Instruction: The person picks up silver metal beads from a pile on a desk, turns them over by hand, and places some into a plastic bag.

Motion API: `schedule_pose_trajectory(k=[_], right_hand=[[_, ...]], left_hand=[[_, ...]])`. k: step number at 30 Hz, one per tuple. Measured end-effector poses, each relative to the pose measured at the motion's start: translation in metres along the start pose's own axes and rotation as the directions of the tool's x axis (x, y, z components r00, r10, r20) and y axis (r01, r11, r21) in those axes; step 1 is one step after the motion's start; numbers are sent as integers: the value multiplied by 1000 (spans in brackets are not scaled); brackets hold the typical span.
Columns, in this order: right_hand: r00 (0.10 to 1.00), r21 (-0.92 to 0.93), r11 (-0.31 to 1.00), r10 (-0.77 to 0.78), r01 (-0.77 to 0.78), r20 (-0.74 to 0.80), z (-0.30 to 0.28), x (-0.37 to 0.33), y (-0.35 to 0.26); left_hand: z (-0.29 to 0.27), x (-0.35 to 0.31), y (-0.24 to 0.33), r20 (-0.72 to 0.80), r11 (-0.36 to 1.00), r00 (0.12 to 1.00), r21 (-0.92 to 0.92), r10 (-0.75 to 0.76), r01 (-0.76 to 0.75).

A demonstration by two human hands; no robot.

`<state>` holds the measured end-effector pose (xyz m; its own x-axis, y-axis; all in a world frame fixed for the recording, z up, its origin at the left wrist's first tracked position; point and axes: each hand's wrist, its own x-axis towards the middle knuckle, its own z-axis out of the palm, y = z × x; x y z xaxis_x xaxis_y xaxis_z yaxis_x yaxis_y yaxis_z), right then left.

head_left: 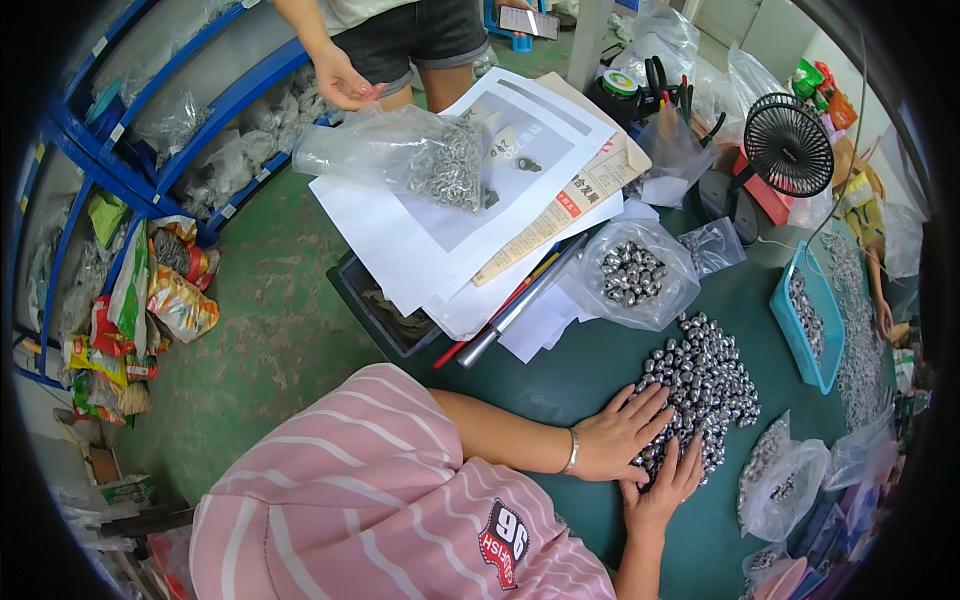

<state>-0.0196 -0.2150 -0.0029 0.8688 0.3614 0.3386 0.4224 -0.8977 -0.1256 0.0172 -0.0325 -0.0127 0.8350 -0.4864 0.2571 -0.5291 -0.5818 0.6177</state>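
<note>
A heap of shiny silver beads (705, 375) lies on the dark green tabletop. My left hand (622, 438), with a bracelet at its wrist, rests on the near side of the heap, fingers stretched out and apart. Just below it my right hand (663, 488) lies against the same beads with extended fingers. The two hands meet near the thumbs and cup the heap's edge; neither grips anything that I can see. Beyond the heap, an open clear plastic bag (672, 305) holds more silver beads.
Papers (420, 235) are stacked at the table's far left, under a bag of metal pieces (447, 165). A blue basket (818, 340), a black fan (788, 145) and a plastic bag (790, 480) stand rightward. Another person's hand (345, 80) is near the papers. Blue shelves (150, 185) line the left.
</note>
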Motion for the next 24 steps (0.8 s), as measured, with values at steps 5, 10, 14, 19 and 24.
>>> schedule_pose_trajectory(k=[5, 10, 14, 19, 24], right_hand=[[1000, 23, 999, -23, 23, 3, 0, 15, 3], [1000, 99, 995, -3, 3, -4, 4, 31, 4], [999, 79, 996, -30, 31, -20, 3, 38, 2], [998, 86, 996, -27, 33, -62, 5, 45, 5], [996, 75, 997, 31, -24, -89, 7, 55, 10]], left_hand=[[-6, 1, 1, 22, 1000, 1000, -28, -4, 4], [-13, 1, 1, 43, 1000, 999, 4, 7, -7], [-10, 1, 1, 16, 1000, 1000, 4, 5, -5], [-10, 1, 1, 19, 1000, 1000, 17, -6, 6], [-13, 1, 2, 43, 1000, 999, 7, -14, 14]])
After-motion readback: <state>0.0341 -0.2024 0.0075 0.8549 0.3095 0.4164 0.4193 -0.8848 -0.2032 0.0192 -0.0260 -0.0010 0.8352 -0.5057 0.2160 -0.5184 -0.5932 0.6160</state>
